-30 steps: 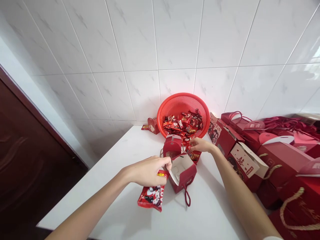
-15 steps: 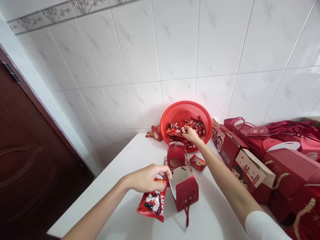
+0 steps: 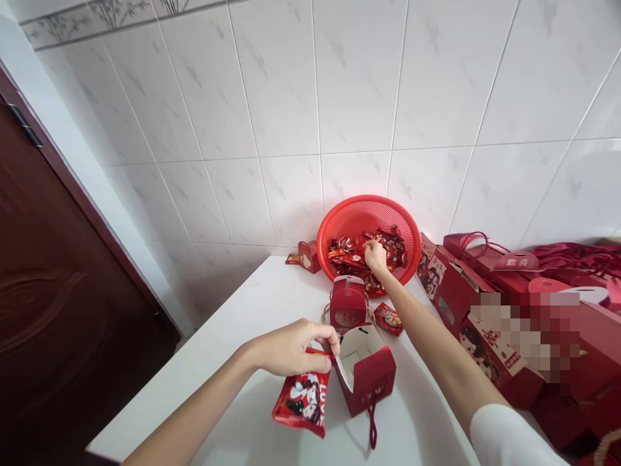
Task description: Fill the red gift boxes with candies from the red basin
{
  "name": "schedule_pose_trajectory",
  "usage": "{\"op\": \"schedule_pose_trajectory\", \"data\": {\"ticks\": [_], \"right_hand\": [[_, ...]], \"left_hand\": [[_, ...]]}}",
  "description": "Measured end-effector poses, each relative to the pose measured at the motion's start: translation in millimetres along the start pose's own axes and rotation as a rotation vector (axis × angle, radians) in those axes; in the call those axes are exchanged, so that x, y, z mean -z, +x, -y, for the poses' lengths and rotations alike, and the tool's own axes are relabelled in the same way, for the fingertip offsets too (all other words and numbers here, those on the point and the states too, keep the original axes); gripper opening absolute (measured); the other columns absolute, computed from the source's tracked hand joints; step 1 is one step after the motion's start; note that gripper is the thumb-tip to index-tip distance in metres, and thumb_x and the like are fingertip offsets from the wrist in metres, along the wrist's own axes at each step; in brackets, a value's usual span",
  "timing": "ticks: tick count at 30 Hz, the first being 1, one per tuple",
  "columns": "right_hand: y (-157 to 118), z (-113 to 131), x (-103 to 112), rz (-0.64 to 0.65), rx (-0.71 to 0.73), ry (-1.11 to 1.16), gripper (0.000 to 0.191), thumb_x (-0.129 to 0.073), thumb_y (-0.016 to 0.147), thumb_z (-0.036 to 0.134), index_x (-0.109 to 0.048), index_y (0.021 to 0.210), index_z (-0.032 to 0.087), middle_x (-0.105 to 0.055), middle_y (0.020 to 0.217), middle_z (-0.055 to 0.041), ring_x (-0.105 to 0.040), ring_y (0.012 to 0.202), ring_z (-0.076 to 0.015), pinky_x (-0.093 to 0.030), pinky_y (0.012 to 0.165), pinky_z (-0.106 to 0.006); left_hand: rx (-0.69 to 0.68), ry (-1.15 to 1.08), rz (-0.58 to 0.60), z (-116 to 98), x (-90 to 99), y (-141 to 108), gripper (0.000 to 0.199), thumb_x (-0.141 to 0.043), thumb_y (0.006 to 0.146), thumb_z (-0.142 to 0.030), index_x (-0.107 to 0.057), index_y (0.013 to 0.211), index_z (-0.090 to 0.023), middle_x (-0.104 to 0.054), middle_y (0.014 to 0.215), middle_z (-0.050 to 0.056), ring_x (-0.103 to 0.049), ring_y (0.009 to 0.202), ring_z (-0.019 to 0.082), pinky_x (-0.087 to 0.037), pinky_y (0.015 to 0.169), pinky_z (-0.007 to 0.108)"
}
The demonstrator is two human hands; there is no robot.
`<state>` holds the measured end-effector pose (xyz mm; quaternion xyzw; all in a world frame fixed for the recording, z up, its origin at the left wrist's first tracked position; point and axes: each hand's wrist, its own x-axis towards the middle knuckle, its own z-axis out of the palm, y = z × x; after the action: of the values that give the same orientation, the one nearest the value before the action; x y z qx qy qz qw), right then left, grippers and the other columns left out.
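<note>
In the head view my left hand (image 3: 295, 349) pinches a red snack packet (image 3: 301, 406) printed with cartoon figures, which hangs below the fingers. Those fingers are beside the left rim of a red gift box (image 3: 371, 382), open at the top with a dark red cord in front. My right hand (image 3: 376, 257) reaches into a red plastic basket (image 3: 369, 202) among many small red-wrapped candies (image 3: 395, 249). Its fingers are curled down and closed; what they hold, if anything, is hidden. Between basket and open box stands a closed red box (image 3: 348, 304) with rope handles.
A red packet (image 3: 388, 318) lies right of the closed box on the white table (image 3: 242, 310). A small red box (image 3: 309, 256) stands left of the basket. Many red gift boxes (image 3: 446, 304) crowd the right side, partly blurred. Behind is a tiled wall (image 3: 359, 123).
My right hand has shifted slightly within the basket, its fingers now more curled. My left hand still holds the packet beside the open box. The whole view has moved a little.
</note>
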<state>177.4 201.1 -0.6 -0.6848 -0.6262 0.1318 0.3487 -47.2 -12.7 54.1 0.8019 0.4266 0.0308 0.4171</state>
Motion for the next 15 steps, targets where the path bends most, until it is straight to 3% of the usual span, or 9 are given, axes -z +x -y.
{"op": "schedule_pose_trajectory", "data": {"ticks": [6, 15], "right_hand": [[-7, 1, -4, 0.152, 0.174, -0.076, 0.043, -0.057, 0.082, 0.012, -0.065, 0.124, 0.019, -0.07, 0.122, -0.0082, -0.065, 0.111, -0.0223, -0.048, 0.089, -0.026], [-28, 3, 20, 0.2, 0.246, -0.268, 0.036, -0.056, 0.089, 0.023, -0.06, 0.124, 0.014, -0.064, 0.128, -0.0149, -0.062, 0.113, -0.0257, -0.046, 0.086, -0.03]], "left_hand": [[0.007, 0.015, 0.014, 1, 0.8, -1, 0.022, -0.058, 0.078, -0.028, -0.065, 0.097, -0.02, -0.062, 0.079, -0.002, -0.05, 0.061, 0.011, -0.037, 0.056, 0.021], [0.018, 0.032, 0.019, -3, 0.6, -3, 0.02, -0.058, 0.078, -0.027, -0.062, 0.096, -0.02, -0.061, 0.073, -0.003, -0.051, 0.06, 0.012, -0.036, 0.055, 0.022]]}}
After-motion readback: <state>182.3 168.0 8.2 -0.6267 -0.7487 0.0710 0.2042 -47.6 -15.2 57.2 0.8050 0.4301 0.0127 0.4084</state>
